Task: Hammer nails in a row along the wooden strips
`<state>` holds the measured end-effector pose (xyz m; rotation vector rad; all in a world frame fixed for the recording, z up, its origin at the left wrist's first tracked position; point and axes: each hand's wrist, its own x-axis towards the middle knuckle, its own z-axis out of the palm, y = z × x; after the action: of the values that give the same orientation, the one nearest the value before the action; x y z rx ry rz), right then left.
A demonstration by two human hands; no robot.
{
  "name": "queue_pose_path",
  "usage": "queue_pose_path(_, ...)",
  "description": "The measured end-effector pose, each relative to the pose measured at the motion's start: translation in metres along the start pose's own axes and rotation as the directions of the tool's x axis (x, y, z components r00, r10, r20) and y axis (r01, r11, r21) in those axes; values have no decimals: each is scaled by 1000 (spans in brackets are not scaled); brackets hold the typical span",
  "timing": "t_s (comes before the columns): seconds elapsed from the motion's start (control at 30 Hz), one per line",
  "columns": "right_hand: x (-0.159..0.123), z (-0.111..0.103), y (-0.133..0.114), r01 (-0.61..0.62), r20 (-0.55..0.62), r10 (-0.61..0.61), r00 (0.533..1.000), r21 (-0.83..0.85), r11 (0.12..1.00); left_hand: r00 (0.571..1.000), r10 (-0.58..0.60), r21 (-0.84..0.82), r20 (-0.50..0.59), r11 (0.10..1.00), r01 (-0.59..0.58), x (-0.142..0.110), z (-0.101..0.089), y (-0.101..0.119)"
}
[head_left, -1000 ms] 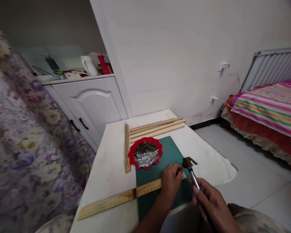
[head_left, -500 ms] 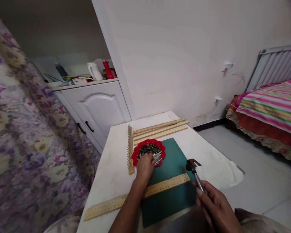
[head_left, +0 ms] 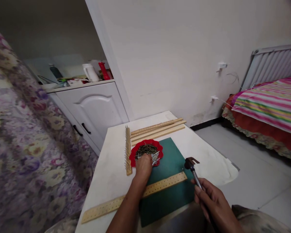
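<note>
My left hand reaches into a red scalloped dish heaped with small metal nails; its fingers are curled down among them, and whether a nail is pinched is hidden. My right hand is closed round the handle of a small hammer, whose dark head hangs over the green cutting mat. A long wooden strip with rows of holes lies across the mat's near part, under my left forearm.
A wooden strip studded with upright nails stands left of the dish. Several plain wooden strips lie at the white table's far end. A white cabinet, floral fabric on the left and a striped bed surround the table.
My left hand left the holed strip near the hammer and moved up and left into the dish of nails. The right hand keeps the hammer nearly still.
</note>
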<state>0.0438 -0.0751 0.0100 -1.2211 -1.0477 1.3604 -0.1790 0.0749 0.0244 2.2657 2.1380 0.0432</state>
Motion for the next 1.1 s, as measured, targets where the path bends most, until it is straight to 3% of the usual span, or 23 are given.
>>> queue_pose_path(0.37, 1, 4, 5, 66, -31, -64, 997, 66, 996, 994, 29, -8, -103, 1000, -30, -14, -10, 4)
queue_pose_path(0.47, -3, 7, 5, 69, -54, -65, 996, 74, 995, 981, 23, -115, -193, 992, -45, -23, -13, 2)
queue_pose_path(0.53, -6, 11, 7, 70, -99, -63, 993, 74, 995, 966, 54, -265, -253, 956, -123, -34, -13, 4)
queue_pose_path(0.6, -8, 17, 8, 84, -157, -70, 985, 80, 993, 949, 141, -478, -281, 837, -265, -51, -11, 12)
queue_pose_path(0.67, -9, 23, 10, 105, -205, -84, 975, 96, 990, 941, 257, -709, -222, 620, -337, -72, -6, 25)
queue_pose_path(0.73, -10, 30, 10, 121, -241, -92, 966, 108, 987, 932, 344, -861, -115, 434, -267, -94, 1, 40)
queue_pose_path(0.83, -12, 38, 9, 133, -289, -98, 952, 104, 986, 927, 375, -967, -18, 228, -111, -117, 11, 56)
queue_pose_path(0.9, -13, 41, 7, 150, -311, -112, 944, 100, 984, 927, 373, -989, 33, 144, -23, -123, 17, 60)
queue_pose_path(1.1, -18, 41, 11, 169, -310, -117, 943, 147, 975, 934, 337, -992, 120, 3, 126, -121, 28, 59)
